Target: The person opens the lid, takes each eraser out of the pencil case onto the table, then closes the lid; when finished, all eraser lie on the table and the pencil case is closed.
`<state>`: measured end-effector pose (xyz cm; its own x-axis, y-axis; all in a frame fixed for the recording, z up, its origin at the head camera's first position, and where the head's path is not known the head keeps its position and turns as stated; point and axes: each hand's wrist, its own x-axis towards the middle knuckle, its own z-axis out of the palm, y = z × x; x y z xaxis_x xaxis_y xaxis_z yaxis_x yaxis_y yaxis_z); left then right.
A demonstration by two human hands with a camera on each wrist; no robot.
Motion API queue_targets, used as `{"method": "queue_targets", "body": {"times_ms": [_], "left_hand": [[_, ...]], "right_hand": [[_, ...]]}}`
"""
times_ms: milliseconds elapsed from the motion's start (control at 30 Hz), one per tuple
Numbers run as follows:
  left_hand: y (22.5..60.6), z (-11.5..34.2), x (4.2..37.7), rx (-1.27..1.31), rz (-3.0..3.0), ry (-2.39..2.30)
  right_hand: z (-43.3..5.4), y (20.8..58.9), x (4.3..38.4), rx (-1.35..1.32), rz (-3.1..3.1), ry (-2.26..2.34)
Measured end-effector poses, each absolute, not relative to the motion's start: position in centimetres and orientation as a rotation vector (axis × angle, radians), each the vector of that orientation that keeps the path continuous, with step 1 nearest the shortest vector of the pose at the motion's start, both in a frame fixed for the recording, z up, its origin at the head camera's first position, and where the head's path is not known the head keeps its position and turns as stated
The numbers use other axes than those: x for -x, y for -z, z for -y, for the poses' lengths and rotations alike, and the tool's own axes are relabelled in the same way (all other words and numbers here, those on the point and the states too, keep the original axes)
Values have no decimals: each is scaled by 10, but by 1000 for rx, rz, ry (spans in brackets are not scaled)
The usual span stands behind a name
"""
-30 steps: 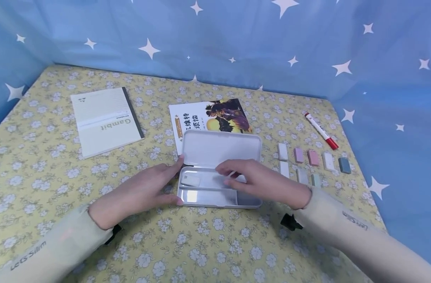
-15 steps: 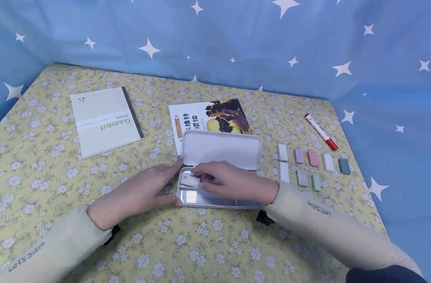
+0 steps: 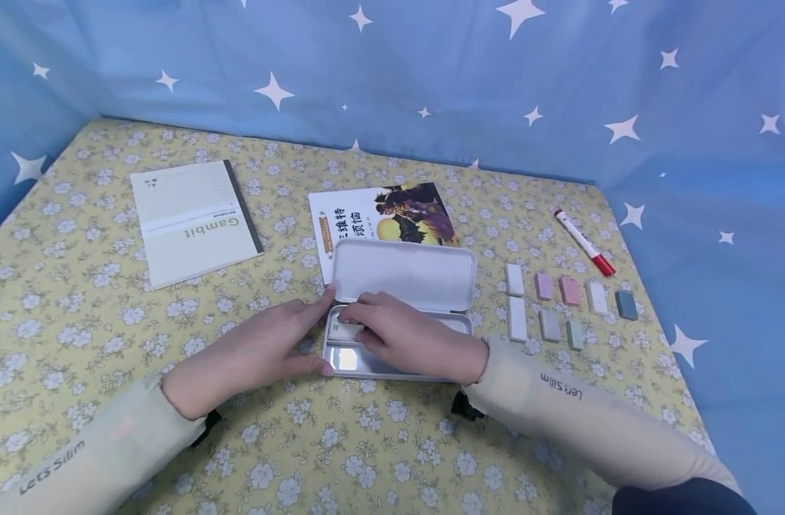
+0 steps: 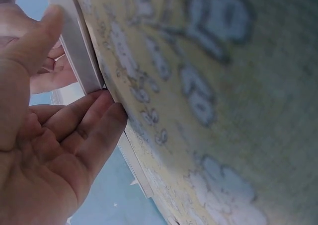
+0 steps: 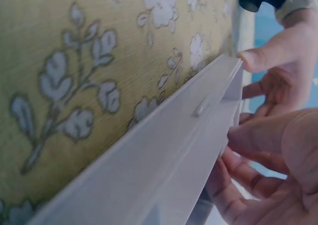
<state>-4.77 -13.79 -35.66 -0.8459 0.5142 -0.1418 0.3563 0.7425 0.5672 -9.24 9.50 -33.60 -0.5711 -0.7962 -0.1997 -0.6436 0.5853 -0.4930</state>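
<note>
A white pencil case lies with its lid raised, its tray split lengthwise by a divider. My left hand holds the case's left end, thumb at the near corner and a finger at the far one. Inside the back compartment, at the left, sits a white eraser. My right hand reaches into that compartment with curled fingers and pinches at the eraser; its fingertips are partly hidden. In the right wrist view, the thumb bends over the tray wall, with the fingers opposite.
Several erasers, among them a pink one and a dark teal one, stand in two rows right of the case. A red-capped marker lies behind them. A picture book lies partly under the lid; a notebook lies left.
My right hand has moved left inside the case, from the middle of the tray to the eraser at its left end. The left hand has stayed at the case's left end.
</note>
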Motion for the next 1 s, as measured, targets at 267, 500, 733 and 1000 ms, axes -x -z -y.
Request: {"method": "queue_targets", "body": {"times_ms": [267,500,733,1000], "left_hand": [[359,138,48,-707,-2659,-788],[358,138,48,-689,-2647,-799],[359,138,48,-694,-2654,-804],[357,139,47,-703,-2663,-790]], "right_hand": [[-92,338,92,1233,-2444,490],[-92,337,95,1198,-2418,469],[-92,332,95,1128,-2391,486],[-97,331,96,1165,-2399,526]]}}
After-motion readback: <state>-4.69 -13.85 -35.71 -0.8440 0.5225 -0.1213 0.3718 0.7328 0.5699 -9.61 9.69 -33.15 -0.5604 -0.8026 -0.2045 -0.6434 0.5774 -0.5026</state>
